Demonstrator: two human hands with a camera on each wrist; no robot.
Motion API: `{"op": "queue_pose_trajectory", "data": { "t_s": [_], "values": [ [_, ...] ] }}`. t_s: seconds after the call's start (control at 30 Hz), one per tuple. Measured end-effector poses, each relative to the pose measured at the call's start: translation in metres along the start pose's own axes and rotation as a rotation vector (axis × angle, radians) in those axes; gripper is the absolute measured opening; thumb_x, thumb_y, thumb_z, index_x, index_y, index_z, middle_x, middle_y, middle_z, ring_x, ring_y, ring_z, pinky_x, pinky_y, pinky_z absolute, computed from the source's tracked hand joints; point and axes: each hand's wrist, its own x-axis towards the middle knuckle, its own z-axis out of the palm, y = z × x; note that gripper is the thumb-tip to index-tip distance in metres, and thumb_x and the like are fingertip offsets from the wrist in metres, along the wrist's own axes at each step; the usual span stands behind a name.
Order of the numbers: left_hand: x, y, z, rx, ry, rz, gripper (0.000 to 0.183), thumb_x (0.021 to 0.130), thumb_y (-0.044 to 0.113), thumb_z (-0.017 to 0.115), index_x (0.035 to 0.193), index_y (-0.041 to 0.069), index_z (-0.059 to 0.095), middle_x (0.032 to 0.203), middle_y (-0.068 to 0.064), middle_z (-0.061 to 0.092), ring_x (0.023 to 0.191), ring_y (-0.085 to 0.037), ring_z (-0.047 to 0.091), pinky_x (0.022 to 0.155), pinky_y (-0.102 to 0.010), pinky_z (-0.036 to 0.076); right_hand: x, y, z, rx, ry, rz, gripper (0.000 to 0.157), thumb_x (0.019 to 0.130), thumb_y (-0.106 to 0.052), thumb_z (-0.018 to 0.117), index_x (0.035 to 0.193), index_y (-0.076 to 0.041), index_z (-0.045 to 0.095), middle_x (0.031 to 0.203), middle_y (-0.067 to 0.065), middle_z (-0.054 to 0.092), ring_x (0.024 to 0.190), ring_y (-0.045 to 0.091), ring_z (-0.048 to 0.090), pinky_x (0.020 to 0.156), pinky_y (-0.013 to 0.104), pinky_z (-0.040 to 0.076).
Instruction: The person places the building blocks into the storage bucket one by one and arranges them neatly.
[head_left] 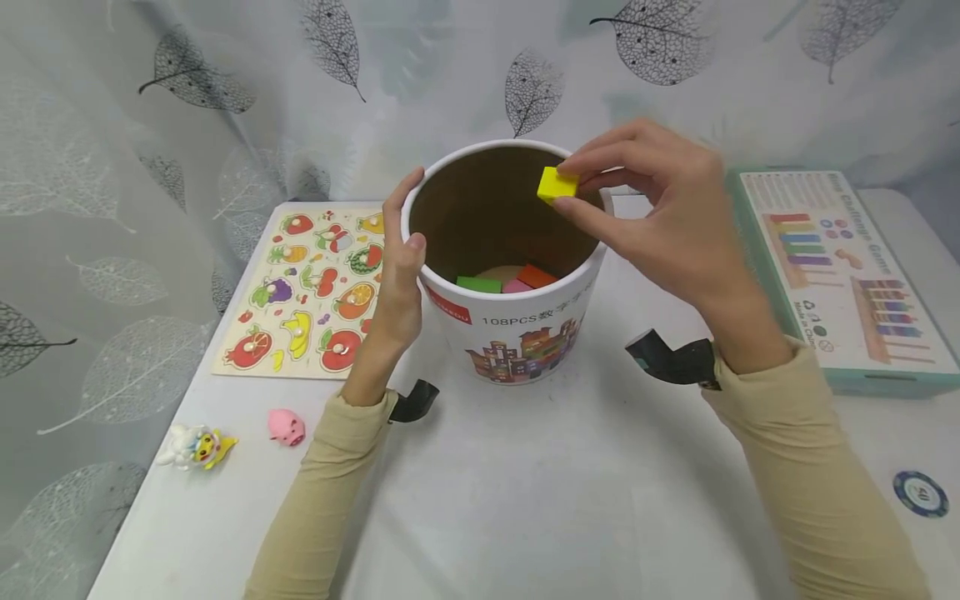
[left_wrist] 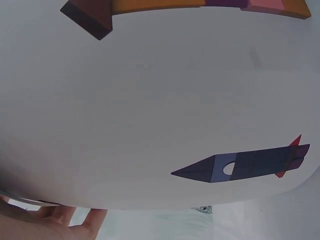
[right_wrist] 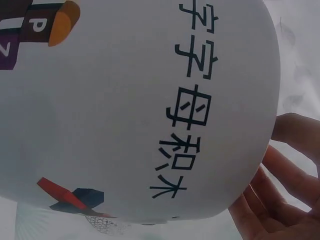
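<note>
A white bucket (head_left: 453, 333) printed with "108PCS" and toy blocks stands upright on the table. My left hand (head_left: 397, 292) grips its left side, thumb over the rim. With thumb and fingertips, my right hand (head_left: 667, 200) pinches a yellow block (head_left: 557, 185) above the bucket's opening, near the right rim. Down inside lie a green block (head_left: 478, 285), an orange-red block (head_left: 537, 276) and a pink block (head_left: 516, 286). The bucket's printed wall (left_wrist: 150, 100) fills most of the left wrist view. In the right wrist view the yellow block is hidden behind the bucket.
Left of the bucket lies a fruit puzzle board (head_left: 251, 312). A pink pig toy (head_left: 287, 427) and a white-and-yellow figurine (head_left: 197, 447) are nearer the front. On the right are a game box (head_left: 847, 267) and a round chip (head_left: 920, 494). Behind hangs a leaf-patterned curtain (head_left: 450, 75).
</note>
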Motion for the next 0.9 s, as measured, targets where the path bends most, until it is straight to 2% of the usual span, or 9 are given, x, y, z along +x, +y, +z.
{"op": "queue_pose_trajectory", "data": {
  "t_s": [0.13, 0.23, 0.43, 0.57, 0.63, 0.7, 0.73, 0.83, 0.9],
  "values": [
    [0.000, 0.000, 0.001, 0.007, 0.001, 0.000, 0.098, 0.080, 0.078, 0.048, 0.152, 0.017, 0.022, 0.147, -0.007, 0.039, 0.134, -0.027, 0.039, 0.106, -0.062, 0.037, -0.001, 0.003, 0.000, -0.019, -0.002, 0.002, 0.025, 0.075, 0.006, 0.078, 0.099, 0.004, 0.073, 0.099, 0.004, 0.068, 0.088, 0.009, 0.066, 0.087, 0.020, 0.054],
    [0.000, 0.000, 0.001, 0.006, 0.002, 0.005, 0.097, 0.080, 0.078, 0.048, 0.151, 0.017, 0.022, 0.147, -0.007, 0.039, 0.134, -0.028, 0.039, 0.106, -0.062, 0.036, -0.002, 0.006, -0.009, -0.055, 0.000, 0.000, 0.027, 0.076, 0.005, 0.078, 0.102, 0.004, 0.073, 0.101, 0.002, 0.069, 0.090, 0.007, 0.066, 0.088, 0.019, 0.053],
    [0.000, -0.001, 0.001, 0.001, 0.000, 0.008, 0.095, 0.081, 0.075, 0.048, 0.152, 0.017, 0.022, 0.147, -0.006, 0.039, 0.134, -0.027, 0.039, 0.109, -0.060, 0.035, -0.013, 0.008, -0.053, -0.267, 0.023, -0.023, 0.032, 0.077, 0.003, 0.077, 0.109, 0.000, 0.072, 0.106, 0.003, 0.071, 0.094, -0.001, 0.065, 0.092, 0.014, 0.049],
    [0.000, 0.000, 0.002, -0.010, 0.004, 0.003, 0.093, 0.081, 0.074, 0.049, 0.151, 0.019, 0.023, 0.146, -0.006, 0.039, 0.134, -0.028, 0.039, 0.109, -0.060, 0.034, -0.032, 0.019, -0.083, -0.406, -0.009, 0.031, 0.038, 0.075, 0.002, 0.080, 0.111, -0.008, 0.074, 0.102, -0.023, 0.066, 0.095, -0.013, 0.057, 0.089, 0.006, 0.040],
    [0.000, 0.001, 0.002, -0.013, 0.005, -0.001, 0.091, 0.081, 0.073, 0.049, 0.151, 0.020, 0.023, 0.146, -0.006, 0.039, 0.133, -0.029, 0.039, 0.108, -0.061, 0.034, -0.046, 0.030, -0.091, -0.487, -0.068, 0.053, 0.043, 0.073, 0.000, 0.081, 0.113, -0.011, 0.073, 0.103, -0.025, 0.064, 0.096, -0.020, 0.050, 0.087, 0.003, 0.035],
    [0.000, 0.001, 0.002, -0.009, 0.009, -0.007, 0.091, 0.081, 0.073, 0.049, 0.151, 0.021, 0.024, 0.146, -0.005, 0.039, 0.133, -0.028, 0.040, 0.108, -0.061, 0.034, -0.062, 0.043, -0.095, -0.536, -0.142, 0.099, 0.045, 0.072, -0.001, 0.082, 0.114, -0.011, 0.072, 0.106, -0.019, 0.067, 0.097, -0.012, 0.055, 0.086, 0.004, 0.033],
    [0.000, 0.001, 0.002, -0.010, 0.008, -0.009, 0.090, 0.081, 0.072, 0.049, 0.151, 0.021, 0.023, 0.146, -0.005, 0.039, 0.133, -0.028, 0.040, 0.108, -0.061, 0.034, -0.070, 0.049, -0.096, -0.565, -0.196, 0.150, 0.046, 0.073, -0.003, 0.082, 0.117, -0.011, 0.070, 0.110, -0.011, 0.069, 0.100, -0.005, 0.058, 0.090, 0.008, 0.037],
    [0.000, 0.001, 0.003, -0.019, 0.006, -0.014, 0.092, 0.081, 0.073, 0.050, 0.151, 0.021, 0.023, 0.146, -0.005, 0.039, 0.134, -0.027, 0.039, 0.109, -0.060, 0.034, -0.092, 0.067, -0.096, -0.623, -0.379, 0.334, 0.046, 0.078, -0.009, 0.079, 0.122, -0.007, 0.066, 0.119, 0.015, 0.064, 0.108, 0.023, 0.058, 0.094, 0.032, 0.050],
    [0.000, 0.002, 0.004, -0.028, 0.003, -0.013, 0.092, 0.080, 0.074, 0.051, 0.151, 0.021, 0.023, 0.146, -0.007, 0.039, 0.134, -0.028, 0.039, 0.109, -0.060, 0.033, -0.104, 0.080, -0.094, -0.636, -0.496, 0.460, 0.047, 0.081, -0.011, 0.076, 0.125, -0.003, 0.062, 0.126, 0.022, 0.056, 0.113, 0.039, 0.052, 0.090, 0.052, 0.051]
  ]
}}
